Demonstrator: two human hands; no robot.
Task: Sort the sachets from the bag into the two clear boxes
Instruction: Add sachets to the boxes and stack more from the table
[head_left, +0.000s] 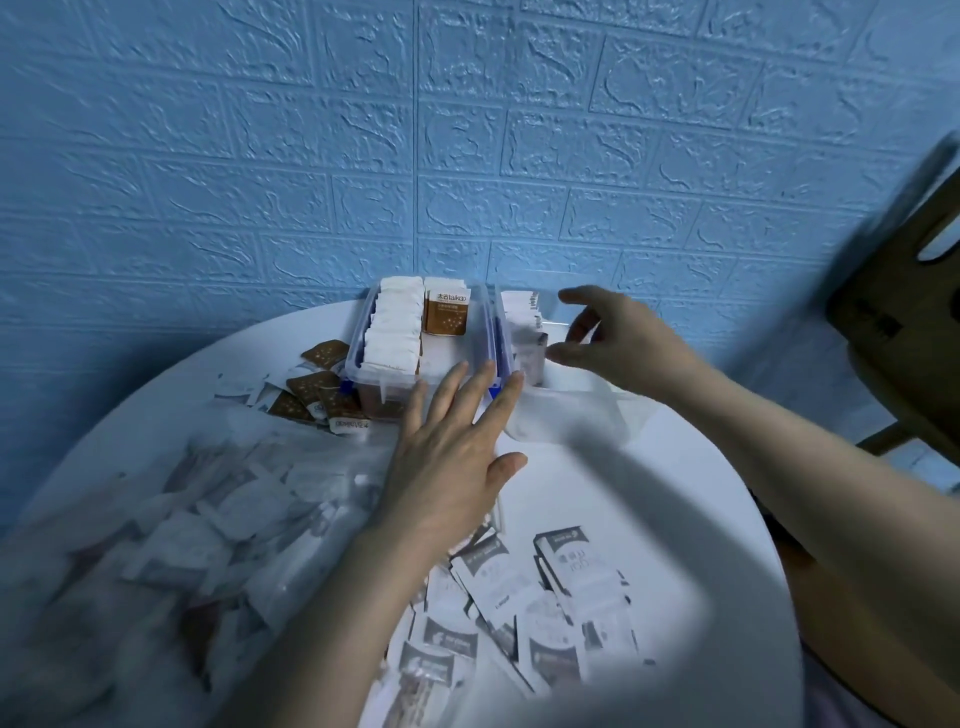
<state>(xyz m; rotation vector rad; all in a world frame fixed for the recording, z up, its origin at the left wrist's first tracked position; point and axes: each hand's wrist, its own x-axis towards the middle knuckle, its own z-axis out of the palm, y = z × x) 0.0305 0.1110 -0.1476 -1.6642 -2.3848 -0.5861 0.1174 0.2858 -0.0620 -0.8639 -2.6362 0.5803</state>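
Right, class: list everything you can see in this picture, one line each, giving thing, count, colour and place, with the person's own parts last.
Table: one, white, round, against the wall.
Wall: one, blue, embossed brick pattern, behind the table.
Left clear box: one, clear, far side of table, rows of white and brown sachets standing inside.
Right clear box: one, clear, beside the left box, a few white sachets at its far end.
Brown sachets: several, brown, loose on the table left of the boxes.
Bag: one, clear plastic, near left, full of sachets.
Loose white sachets: many, white and grey, near edge.
Chair: one, dark wood, right, blurred.
Left hand: fingers straight, touching the boxes' near ends.
Right hand: fingers loosely curled over the right box.
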